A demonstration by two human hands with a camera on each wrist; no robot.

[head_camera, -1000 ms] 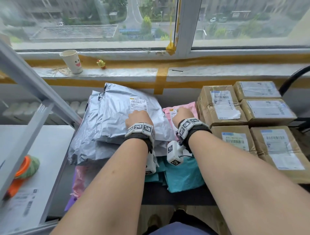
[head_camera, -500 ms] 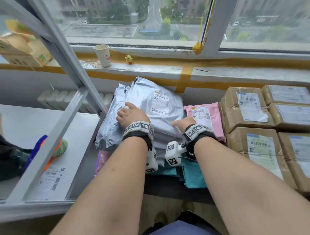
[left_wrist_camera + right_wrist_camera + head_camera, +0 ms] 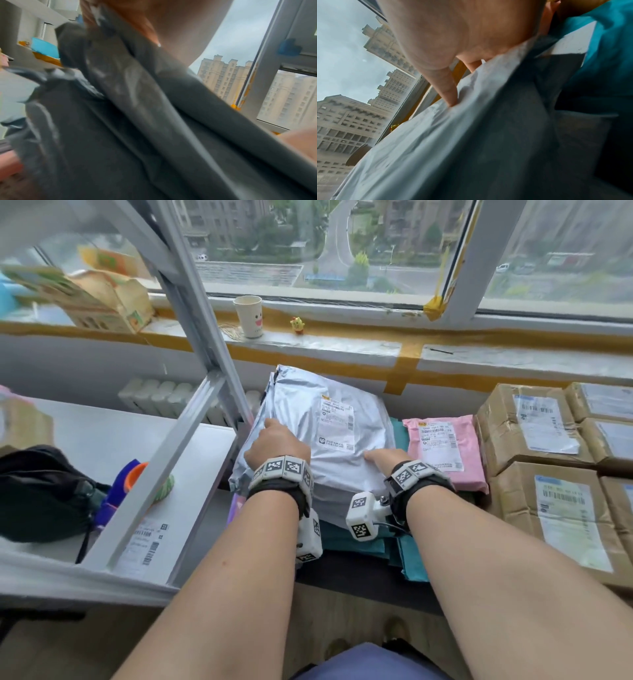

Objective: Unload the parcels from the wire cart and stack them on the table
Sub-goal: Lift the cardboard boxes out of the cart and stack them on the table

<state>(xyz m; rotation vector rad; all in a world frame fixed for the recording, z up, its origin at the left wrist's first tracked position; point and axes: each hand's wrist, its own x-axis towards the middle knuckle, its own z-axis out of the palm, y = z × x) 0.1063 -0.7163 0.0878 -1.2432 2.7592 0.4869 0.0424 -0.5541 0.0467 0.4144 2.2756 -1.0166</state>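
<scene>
A stack of grey plastic mailer parcels (image 3: 301, 412) lies on the dark table (image 3: 359, 573) below the window. My left hand (image 3: 274, 440) curls over the left edge of the top grey parcel (image 3: 137, 108). My right hand (image 3: 385, 457) holds its near right corner, with the thumb (image 3: 445, 88) pressed onto the top of the grey parcel (image 3: 453, 135); the other fingers are mostly hidden. Teal mailers (image 3: 356, 539) lie under the grey stack, and a pink mailer (image 3: 452, 446) sits to the right of it. No wire cart shows.
Several taped cardboard boxes (image 3: 534, 433) fill the table's right side. A white metal rack (image 3: 191, 285) stands close on the left; its shelf (image 3: 102, 433) carries a black bag (image 3: 41, 491). A paper cup (image 3: 249, 316) stands on the window sill.
Both hands have moved apart, from the top of the parcels to the grey parcel's left edge and right corner. The right hand has left the pink mailer. My view has swung left.
</scene>
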